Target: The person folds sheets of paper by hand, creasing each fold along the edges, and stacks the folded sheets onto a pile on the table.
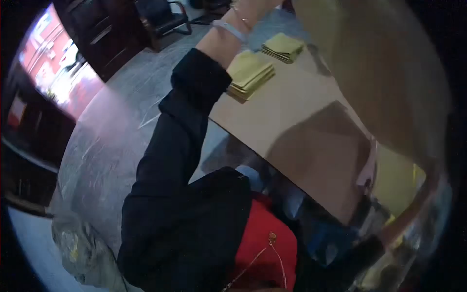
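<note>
A large yellow cloth (374, 63) is stretched up in front of me on the right, blurred by motion. My left hand (265, 4) reaches the cloth's upper corner at the top edge of the view, where its fingers are mostly cut off. Lower on the right, my right hand (432, 176) is smeared but closed at the cloth's side edge. Below my left wrist lies a stack of folded yellow cloths (250, 75) on the table (301, 131). A smaller folded yellow stack (283, 47) sits farther back.
The table's long edge runs diagonally just ahead of my body, and the raised cloth hides its right side. A dark chair (163, 19) stands at the back. On the left are an open doorway (61, 63) and a greyish cloth-like heap (85, 250).
</note>
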Available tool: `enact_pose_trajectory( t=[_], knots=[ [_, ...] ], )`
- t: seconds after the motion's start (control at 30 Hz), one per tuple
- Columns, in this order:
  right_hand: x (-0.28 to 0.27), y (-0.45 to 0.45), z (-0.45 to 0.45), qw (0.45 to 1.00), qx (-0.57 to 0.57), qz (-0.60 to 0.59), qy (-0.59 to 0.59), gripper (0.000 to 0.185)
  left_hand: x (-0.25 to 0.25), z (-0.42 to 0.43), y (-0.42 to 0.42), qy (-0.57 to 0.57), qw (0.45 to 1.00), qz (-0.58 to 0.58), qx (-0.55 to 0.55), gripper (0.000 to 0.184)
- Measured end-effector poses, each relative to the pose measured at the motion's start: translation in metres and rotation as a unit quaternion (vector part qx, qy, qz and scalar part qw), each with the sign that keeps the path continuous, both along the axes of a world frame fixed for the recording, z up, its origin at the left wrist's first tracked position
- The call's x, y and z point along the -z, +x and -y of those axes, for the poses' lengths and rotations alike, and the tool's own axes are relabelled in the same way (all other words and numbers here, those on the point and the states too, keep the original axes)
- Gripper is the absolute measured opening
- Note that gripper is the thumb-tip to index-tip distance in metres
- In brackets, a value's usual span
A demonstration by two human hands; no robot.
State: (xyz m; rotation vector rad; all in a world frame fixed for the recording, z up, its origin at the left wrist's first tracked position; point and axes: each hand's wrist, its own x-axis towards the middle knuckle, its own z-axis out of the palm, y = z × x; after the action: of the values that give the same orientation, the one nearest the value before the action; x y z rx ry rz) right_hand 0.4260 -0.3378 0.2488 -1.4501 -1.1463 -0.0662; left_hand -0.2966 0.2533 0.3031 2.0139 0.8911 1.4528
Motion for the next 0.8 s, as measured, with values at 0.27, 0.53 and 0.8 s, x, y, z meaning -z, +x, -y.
enact_pose_trajectory(
  t=[0.27, 0.53, 0.8],
  knots=[
    [0.025, 0.363, 0.158, 0.97, -0.229, -0.05, -0.057, 0.044, 0.035, 0.069, -0.097, -0.004, 0.998, 0.026, -0.064, 0.027],
    [-0.04, 0.067, -0.075, 0.989, -0.033, -0.134, -0.053, 0.043, 0.07, -0.047, 0.101, -0.066, 0.987, 0.024, 0.145, 0.027],
    [0.023, -0.016, -0.179, 0.965, 0.106, -0.145, -0.193, 0.033, 0.089, -0.107, 0.266, -0.08, 0.965, -0.002, 0.25, 0.028]
  ],
)
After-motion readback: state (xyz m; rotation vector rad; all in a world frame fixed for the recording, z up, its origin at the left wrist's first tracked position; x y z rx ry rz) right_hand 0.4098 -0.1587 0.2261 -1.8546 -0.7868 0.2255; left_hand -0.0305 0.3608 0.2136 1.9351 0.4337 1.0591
